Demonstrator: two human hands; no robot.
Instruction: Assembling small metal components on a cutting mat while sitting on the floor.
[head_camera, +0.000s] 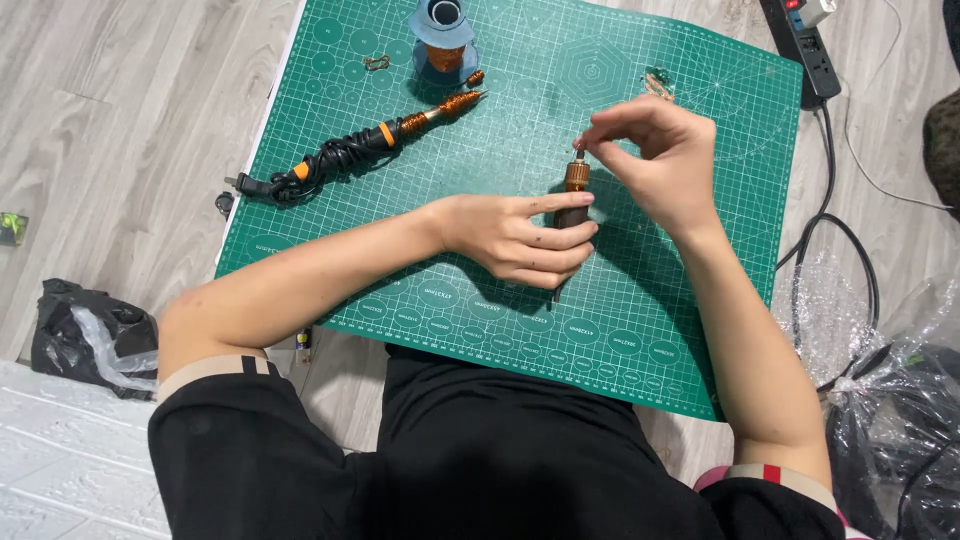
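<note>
Left hand (520, 240) wrapped round dark handle of a small tool (573, 205), index finger stretched along it, tool lying on the green cutting mat (620, 320) with its thin end poking out below the fist. Right hand (660, 160) just above and beside the left, thumb and forefinger pinched tight on the tip above the tool's copper-coloured collar; other fingers curled loose. Cannot tell what small part, if any, sits in the pinch.

Up and to the left of the left hand, well apart: soldering iron (400, 130) with orange grip, black cord (300, 170) bundled at its end, plug lying off toward the mat edge. Beyond that, blue spool of copper wire (442, 40) standing upright, small metal clip (376, 63) beside it. Just beyond the right hand: small bit of copper scrap (658, 84). Farther right, off the mat: black power strip (805, 45) on the wood floor (110, 120), cables running down past clear plastic bags (890, 400). Far left of the left arm: black bag (90, 335) on the floor.
</note>
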